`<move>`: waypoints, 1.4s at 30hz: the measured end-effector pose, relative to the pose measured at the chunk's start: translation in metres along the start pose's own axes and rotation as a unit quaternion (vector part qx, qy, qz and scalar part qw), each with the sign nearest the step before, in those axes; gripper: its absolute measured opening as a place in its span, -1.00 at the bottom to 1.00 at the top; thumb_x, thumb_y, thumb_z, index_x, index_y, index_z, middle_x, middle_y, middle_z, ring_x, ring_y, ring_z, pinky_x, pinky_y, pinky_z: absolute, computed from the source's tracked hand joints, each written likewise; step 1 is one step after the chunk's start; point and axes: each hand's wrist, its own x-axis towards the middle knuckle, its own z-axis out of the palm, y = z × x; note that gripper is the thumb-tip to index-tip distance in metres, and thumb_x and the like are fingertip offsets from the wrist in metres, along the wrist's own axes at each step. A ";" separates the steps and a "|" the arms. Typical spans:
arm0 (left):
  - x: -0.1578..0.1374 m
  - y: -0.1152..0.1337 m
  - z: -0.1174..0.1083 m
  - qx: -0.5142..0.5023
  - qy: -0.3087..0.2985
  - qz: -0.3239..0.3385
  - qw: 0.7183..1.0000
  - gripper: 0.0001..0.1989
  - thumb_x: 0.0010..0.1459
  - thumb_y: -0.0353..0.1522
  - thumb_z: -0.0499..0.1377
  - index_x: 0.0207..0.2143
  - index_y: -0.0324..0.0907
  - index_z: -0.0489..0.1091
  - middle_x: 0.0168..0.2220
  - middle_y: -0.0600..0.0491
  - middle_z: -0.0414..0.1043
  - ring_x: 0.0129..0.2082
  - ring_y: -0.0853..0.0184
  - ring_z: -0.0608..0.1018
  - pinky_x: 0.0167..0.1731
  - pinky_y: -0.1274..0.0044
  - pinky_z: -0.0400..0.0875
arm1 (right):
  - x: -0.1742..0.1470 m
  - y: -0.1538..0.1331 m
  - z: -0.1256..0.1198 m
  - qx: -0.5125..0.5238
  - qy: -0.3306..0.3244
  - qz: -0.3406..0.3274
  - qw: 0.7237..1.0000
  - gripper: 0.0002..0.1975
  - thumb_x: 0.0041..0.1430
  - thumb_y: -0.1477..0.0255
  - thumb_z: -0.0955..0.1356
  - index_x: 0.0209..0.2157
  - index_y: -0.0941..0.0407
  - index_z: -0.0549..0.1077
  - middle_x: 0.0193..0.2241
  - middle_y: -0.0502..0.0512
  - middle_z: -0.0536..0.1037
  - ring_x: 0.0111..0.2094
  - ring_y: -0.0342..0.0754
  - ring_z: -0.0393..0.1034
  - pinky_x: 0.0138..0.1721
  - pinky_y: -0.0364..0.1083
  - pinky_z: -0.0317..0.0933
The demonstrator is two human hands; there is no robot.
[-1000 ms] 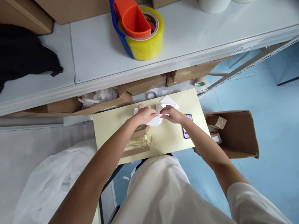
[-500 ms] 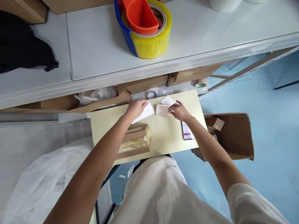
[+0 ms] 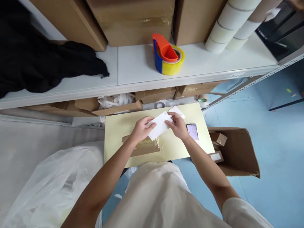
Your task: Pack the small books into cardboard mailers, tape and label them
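Note:
Between both hands is a white rectangular paper card (image 3: 158, 126), held tilted above a small pale-yellow table (image 3: 175, 150). My left hand (image 3: 143, 127) pinches its lower left end, thumb on top. My right hand (image 3: 178, 125) grips the upper right end between thumb and fingers. Just beyond the right fingers lies another white paper piece (image 3: 177, 110), partly hidden by that hand. A cardboard box (image 3: 146, 151) with shiny tape rests below my left hand, partly covered by the hand and forearm. To the right of my right hand lies a lit phone (image 3: 192, 131).
A grey shelf (image 3: 135, 71) runs behind the table, bearing a tape dispenser (image 3: 169, 60), paper rolls and cartons. Beneath it, an open carton (image 3: 123, 109) holds crumpled white material. An open cardboard box (image 3: 239, 152) with small boxes stands right. A translucent plastic bag (image 3: 59, 177) sits left.
My hands have come together, and my right hand now also holds the white card that my left hand had. The beige paper under the right hand no longer shows separately. The view has tilted up.

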 end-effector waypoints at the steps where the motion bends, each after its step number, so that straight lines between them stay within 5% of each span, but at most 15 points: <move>1: -0.016 -0.003 -0.005 -0.045 0.008 -0.017 0.999 -0.64 -0.01 -0.16 0.23 -0.23 -0.22 0.41 -0.27 -0.04 0.52 -0.32 0.28 0.54 -0.34 0.52 0.40 | -0.007 -0.006 0.001 -0.005 0.010 -0.012 1.000 -0.59 0.13 0.24 0.32 -0.01 0.10 0.29 -0.38 0.04 0.48 -0.40 -0.09 0.38 -0.39 -0.10 0.30; 4: -0.058 -0.012 -0.013 -0.149 0.031 -0.050 0.987 -0.65 -0.06 -0.14 0.27 -0.36 -0.24 0.41 -0.40 0.00 0.52 -0.40 0.31 0.53 -0.35 0.51 0.40 | -0.033 -0.030 0.011 -0.129 0.086 -0.085 0.984 -0.57 0.14 0.28 0.31 0.03 0.10 0.27 -0.25 0.14 0.49 -0.24 0.01 0.40 -0.24 0.01 0.31; 6: -0.079 -0.016 -0.011 -0.185 0.067 -0.045 0.979 -0.67 -0.07 -0.14 0.28 -0.39 -0.24 0.42 -0.46 0.04 0.50 -0.42 0.34 0.52 -0.34 0.53 0.39 | -0.056 -0.051 0.028 -0.247 0.142 -0.165 0.944 -0.56 0.14 0.32 0.32 0.05 0.10 0.28 -0.12 0.23 0.47 -0.08 0.10 0.35 -0.06 0.12 0.22; 9: -0.103 -0.012 -0.006 -0.241 0.095 -0.023 0.966 -0.70 -0.06 -0.18 0.29 -0.39 -0.22 0.43 -0.49 0.09 0.48 -0.46 0.41 0.49 -0.35 0.57 0.37 | -0.092 -0.079 0.063 -0.364 0.107 -0.269 0.885 -0.68 0.17 0.36 0.32 -0.02 0.06 0.37 -0.04 0.20 0.47 0.03 0.09 0.31 0.11 0.14 0.04; 13: -0.132 -0.001 -0.007 -0.380 0.057 -0.018 0.923 -0.70 -0.06 -0.19 0.31 -0.35 -0.21 0.41 -0.42 0.10 0.47 -0.43 0.45 0.49 -0.30 0.56 0.39 | -0.125 -0.092 0.097 -0.418 0.074 -0.303 0.853 -0.77 0.22 0.38 0.29 -0.08 0.03 0.41 -0.02 0.09 0.50 0.05 0.02 0.33 0.18 0.10 -0.08; 18: -0.166 0.002 -0.023 -0.460 0.013 -0.012 0.888 -0.65 -0.05 -0.17 0.31 -0.33 -0.19 0.33 -0.39 0.09 0.49 -0.40 0.42 0.52 -0.21 0.46 0.41 | -0.147 -0.095 0.111 -0.411 0.097 -0.326 0.846 -0.78 0.22 0.44 0.29 -0.09 0.02 0.42 -0.08 0.05 0.55 -0.02 -0.04 0.41 0.20 0.08 -0.12; 26: -0.190 -0.007 -0.042 -0.472 -0.013 -0.006 0.882 -0.66 -0.08 -0.19 0.33 -0.37 -0.18 0.29 -0.43 0.11 0.49 -0.40 0.40 0.54 -0.19 0.45 0.42 | -0.168 -0.103 0.130 -0.400 0.090 -0.346 0.844 -0.79 0.21 0.44 0.30 -0.10 0.02 0.42 -0.10 0.07 0.57 -0.07 -0.05 0.45 0.19 0.08 -0.09; 36: -0.202 -0.020 -0.046 -0.315 0.008 0.037 0.948 -0.72 -0.04 -0.18 0.30 -0.47 -0.22 0.41 -0.46 0.09 0.44 -0.40 0.42 0.49 -0.25 0.52 0.41 | -0.185 -0.099 0.137 -0.382 0.056 -0.347 0.855 -0.83 0.23 0.46 0.29 -0.15 0.04 0.44 -0.22 0.04 0.61 -0.17 -0.08 0.51 0.14 0.06 0.06; 42: -0.205 -0.026 -0.041 -0.272 0.047 0.095 0.957 -0.77 0.04 -0.20 0.24 -0.44 -0.20 0.43 -0.41 0.07 0.45 -0.39 0.40 0.48 -0.26 0.49 0.42 | -0.187 -0.100 0.143 -0.354 0.086 -0.338 0.868 -0.86 0.23 0.48 0.28 -0.25 0.04 0.48 -0.32 0.02 0.63 -0.35 -0.11 0.54 0.04 0.03 0.21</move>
